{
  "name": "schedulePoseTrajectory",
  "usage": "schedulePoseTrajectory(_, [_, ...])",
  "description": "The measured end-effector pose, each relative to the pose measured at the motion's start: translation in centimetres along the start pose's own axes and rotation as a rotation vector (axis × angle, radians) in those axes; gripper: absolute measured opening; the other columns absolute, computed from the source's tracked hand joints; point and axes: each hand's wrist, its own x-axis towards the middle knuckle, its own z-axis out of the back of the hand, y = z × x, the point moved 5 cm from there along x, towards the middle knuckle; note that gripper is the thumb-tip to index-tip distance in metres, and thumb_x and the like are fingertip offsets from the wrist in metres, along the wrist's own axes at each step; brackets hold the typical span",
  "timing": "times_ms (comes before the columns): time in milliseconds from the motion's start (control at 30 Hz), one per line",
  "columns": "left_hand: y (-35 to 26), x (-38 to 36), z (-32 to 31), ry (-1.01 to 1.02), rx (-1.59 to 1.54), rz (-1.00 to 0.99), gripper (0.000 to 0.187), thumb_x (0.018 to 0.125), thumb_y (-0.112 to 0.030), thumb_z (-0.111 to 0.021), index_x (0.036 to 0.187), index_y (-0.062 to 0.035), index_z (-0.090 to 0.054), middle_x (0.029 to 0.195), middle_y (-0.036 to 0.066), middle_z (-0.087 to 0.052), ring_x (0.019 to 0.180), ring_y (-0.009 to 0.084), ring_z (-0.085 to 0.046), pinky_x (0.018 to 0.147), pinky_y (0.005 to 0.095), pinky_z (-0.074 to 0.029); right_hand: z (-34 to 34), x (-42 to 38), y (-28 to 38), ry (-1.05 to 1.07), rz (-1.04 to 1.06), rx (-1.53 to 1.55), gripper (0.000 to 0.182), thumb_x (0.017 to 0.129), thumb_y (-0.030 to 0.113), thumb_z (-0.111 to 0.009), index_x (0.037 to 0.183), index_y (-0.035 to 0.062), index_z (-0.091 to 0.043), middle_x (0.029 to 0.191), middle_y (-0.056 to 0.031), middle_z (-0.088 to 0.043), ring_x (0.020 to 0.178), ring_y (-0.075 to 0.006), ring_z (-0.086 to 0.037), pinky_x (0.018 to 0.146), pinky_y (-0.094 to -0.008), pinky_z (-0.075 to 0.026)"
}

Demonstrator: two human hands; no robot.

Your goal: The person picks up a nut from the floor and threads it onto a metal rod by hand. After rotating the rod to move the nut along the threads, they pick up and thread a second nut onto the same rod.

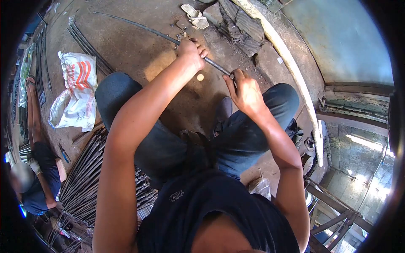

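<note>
- Well, the long, dark rod [217, 65] bows slightly, its nearer part grey and ridged.
- It slants over the floor [139, 46].
- Left hand [193, 51]: fingers curled round it.
- Right hand [246, 90]: fingers pinching its end.

White sack [76, 95], red stripes; navy shirt [202, 211]
</note>
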Motion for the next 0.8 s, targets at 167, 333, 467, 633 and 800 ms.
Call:
schedulePoseTrajectory(167, [0.2,0.2,0.5,-0.038,0.010,0.019,0.033,0.101,-0.024,-0.034,0.072,-0.0116,-0.044,0.054,-0.005,-0.031,0.041,0.0095,-0.022,0.039,0.0256,-0.021,-3.6,-1.2,-4.5,0.383,-0.664,0.710,0.047,0.098,0.047,-0.056,0.081,0.0033,-0.053,0.066,-0.0099,-0.057,0.047,-0.0262,-0.053,0.049,-0.0385,-0.045])
schedulePoseTrajectory(333, [0.4,0.5,0.9,-0.044,0.030,0.005,0.035,0.102,-0.025,-0.034,0.071,-0.0115,-0.044,0.054,-0.005,-0.032,0.041,0.0093,-0.022,0.039,0.0254,-0.020,-3.1,-1.8,-2.7,0.625,-0.923,1.283,0.047,0.099,0.050,-0.052,0.074,0.0097,-0.046,0.064,-0.0013,-0.046,0.045,-0.0099,-0.040,0.039,-0.0295,-0.031])
schedulePoseTrajectory(467, [0.1,0.1,0.6,-0.039,0.026,0.023,0.036,0.102,-0.025,-0.033,0.070,-0.0114,-0.044,0.054,-0.005,-0.032,0.041,0.0090,-0.022,0.039,0.0251,-0.020,0.3,-0.5,0.0,0.021,0.021,0.017,0.042,0.095,0.040,-0.060,0.087,-0.0013,-0.056,0.077,-0.0240,-0.060,0.066,-0.0447,-0.062,0.058,-0.0495,-0.048])
schedulePoseTrajectory(633, [0.0,0.1,0.6,-0.013,0.014,0.028,0.035,0.102,-0.024,-0.033,0.071,-0.0113,-0.044,0.054,-0.005,-0.032,0.041,0.0086,-0.023,0.039,0.0249,-0.020,-0.6,-0.3,-0.9,0.082,0.002,0.035,0.038,0.096,0.034,-0.061,0.082,-0.0017,-0.056,0.066,-0.0214,-0.059,0.063,-0.0428,-0.061,0.054,-0.0469,-0.047])
schedulePoseTrajectory(800, [-0.5,-0.5,0.4,-0.007,0.023,0.010,0.034,0.103,-0.025,-0.032,0.074,-0.0110,-0.044,0.054,-0.006,-0.031,0.041,0.0086,-0.023,0.039,0.0249,-0.019,-3.6,-1.6,-2.8,0.329,-0.615,0.935,0.039,0.097,0.034,-0.060,0.079,-0.0006,-0.056,0.056,-0.0186,-0.054,0.059,-0.0401,-0.060,0.051,-0.0432,-0.044])
